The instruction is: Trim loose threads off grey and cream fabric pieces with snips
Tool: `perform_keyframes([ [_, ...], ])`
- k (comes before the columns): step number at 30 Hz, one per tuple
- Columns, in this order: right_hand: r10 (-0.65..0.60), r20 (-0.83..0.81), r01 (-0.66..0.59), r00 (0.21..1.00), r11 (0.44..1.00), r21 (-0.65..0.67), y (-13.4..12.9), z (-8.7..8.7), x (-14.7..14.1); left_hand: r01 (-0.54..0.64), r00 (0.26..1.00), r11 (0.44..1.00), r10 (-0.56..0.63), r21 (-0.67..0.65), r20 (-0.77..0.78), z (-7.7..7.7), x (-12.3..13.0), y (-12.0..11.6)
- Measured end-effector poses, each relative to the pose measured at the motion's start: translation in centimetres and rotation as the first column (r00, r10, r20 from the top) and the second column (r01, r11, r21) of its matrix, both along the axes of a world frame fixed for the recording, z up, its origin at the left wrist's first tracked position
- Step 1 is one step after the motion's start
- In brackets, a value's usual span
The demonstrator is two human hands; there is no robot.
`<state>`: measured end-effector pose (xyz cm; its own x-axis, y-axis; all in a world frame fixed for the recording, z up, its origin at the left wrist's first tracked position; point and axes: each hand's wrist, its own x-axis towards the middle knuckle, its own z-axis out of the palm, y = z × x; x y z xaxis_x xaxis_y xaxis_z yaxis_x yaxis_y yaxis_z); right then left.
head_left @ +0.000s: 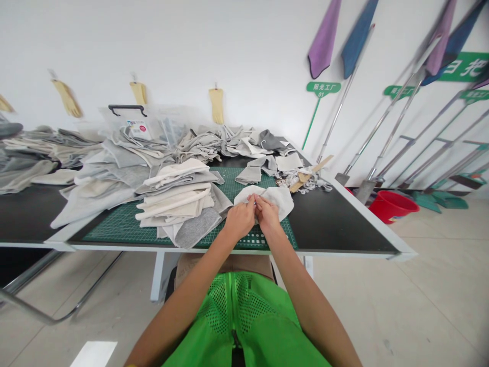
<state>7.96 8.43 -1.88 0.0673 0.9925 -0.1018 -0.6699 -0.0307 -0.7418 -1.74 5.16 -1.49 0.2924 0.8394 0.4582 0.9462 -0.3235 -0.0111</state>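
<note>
Both hands meet over a pale grey-white piece of cloth (283,200) on the green cutting mat (122,224). My left hand (241,216) is closed, its thumb and fingertips pinching the cloth near its middle. Right beside it, my right hand (266,211) is also closed, fingertips together on the same cloth. Whether a small tool sits between the fingers is hidden. Just left of my hands rises a stack of folded white and grey cloths (179,196). Beyond them lies a smaller grey cloth piece (250,172).
Heaps of grey cloth (118,158) spread along the left and back of the black table (344,224). Scraps and a tan strip (305,178) lie at right. Behind stands a clear plastic box (153,122). A red bucket (393,205) and several long-handled tools stand beyond the right edge.
</note>
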Motion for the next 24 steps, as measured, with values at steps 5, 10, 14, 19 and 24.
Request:
perform_keyframes([
  [5, 0.002, 0.014, -0.002, 1.000, 1.000, 0.005, -0.15, 0.14, -0.08, 0.003, 1.000, 1.000, -0.003, -0.004, 0.012, 0.06, -0.04, -0.09],
  [10, 0.011, -0.023, -0.011, 1.000, 1.000, 0.006, -0.25, 0.33, -0.10, -0.002, 1.000, 1.000, 0.002, -0.013, 0.010, 0.00, -0.04, -0.08],
  [14, 0.011, 0.010, -0.011, 1.000, 1.000, -0.002, -0.17, 0.32, -0.04, -0.006, 1.000, 1.000, 0.006, -0.020, 0.010, 0.04, -0.04, -0.09],
  [19, 0.015, -0.019, -0.015, 1.000, 1.000, 0.004, -0.08, 0.17, -0.05, -0.007, 1.000, 0.999, 0.008, -0.041, 0.008, 0.19, 0.04, -0.18],
  [24, -0.010, 0.035, 0.010, 0.999, 1.000, 0.002, -0.23, 0.30, -0.10, -0.015, 1.000, 0.999, 0.016, -0.047, 0.015, 0.30, 0.09, -0.27],
])
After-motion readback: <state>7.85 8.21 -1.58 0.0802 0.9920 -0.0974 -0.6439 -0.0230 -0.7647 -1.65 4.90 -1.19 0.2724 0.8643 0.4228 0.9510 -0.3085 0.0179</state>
